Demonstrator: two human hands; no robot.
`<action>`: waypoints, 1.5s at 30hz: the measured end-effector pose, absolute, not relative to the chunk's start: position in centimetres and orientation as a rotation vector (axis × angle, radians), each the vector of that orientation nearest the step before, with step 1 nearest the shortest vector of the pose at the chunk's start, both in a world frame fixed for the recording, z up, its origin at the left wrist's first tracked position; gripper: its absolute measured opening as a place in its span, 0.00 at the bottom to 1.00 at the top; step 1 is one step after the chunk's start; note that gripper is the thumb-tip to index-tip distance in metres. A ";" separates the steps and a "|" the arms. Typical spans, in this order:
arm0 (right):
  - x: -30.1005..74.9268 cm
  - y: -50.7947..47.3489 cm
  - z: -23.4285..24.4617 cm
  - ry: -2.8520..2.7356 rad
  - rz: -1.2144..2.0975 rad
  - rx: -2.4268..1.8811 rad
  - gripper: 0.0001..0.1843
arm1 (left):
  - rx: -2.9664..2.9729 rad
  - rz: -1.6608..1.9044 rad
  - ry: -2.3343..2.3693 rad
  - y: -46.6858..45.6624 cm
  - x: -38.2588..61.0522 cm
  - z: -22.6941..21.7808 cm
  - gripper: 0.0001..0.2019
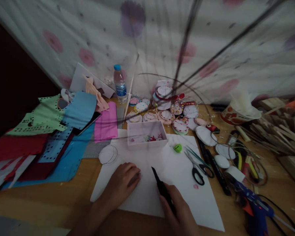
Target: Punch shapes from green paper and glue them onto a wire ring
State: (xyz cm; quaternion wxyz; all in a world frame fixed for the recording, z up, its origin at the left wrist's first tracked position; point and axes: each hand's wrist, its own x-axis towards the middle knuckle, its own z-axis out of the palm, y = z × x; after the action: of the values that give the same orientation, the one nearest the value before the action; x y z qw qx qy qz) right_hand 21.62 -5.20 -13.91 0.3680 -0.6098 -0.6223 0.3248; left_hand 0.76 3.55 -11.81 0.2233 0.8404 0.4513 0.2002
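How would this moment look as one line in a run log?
left hand: over white paper, grip unclear | right hand: holding black pointed tool | nearby: pale open box, scissors

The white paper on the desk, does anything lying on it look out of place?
Maybe one thing: a tiny pink piece lies by itself on the white paper near the scissors, apart from the little red and pink bits inside the open box, so it looks like a stray.
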 end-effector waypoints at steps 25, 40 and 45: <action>18.2 -6.3 -13.7 -1.954 0.936 -2.159 0.32 | 2.161 0.914 1.298 2.8 1.8 -14.5 0.04; 16.4 -6.2 -13.0 -2.004 0.743 -2.286 0.35 | 2.221 0.924 1.306 2.4 2.1 -14.3 0.04; 16.5 -6.5 -13.7 -1.983 0.762 -2.313 0.37 | 2.248 0.937 1.317 2.3 2.2 -14.5 0.06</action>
State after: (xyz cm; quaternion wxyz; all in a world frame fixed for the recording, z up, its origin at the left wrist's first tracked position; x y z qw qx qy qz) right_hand 16.49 -6.47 -13.70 0.0007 -0.7365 -0.6314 0.2426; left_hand 2.22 2.32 -14.50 0.1855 0.7979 0.4673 0.3326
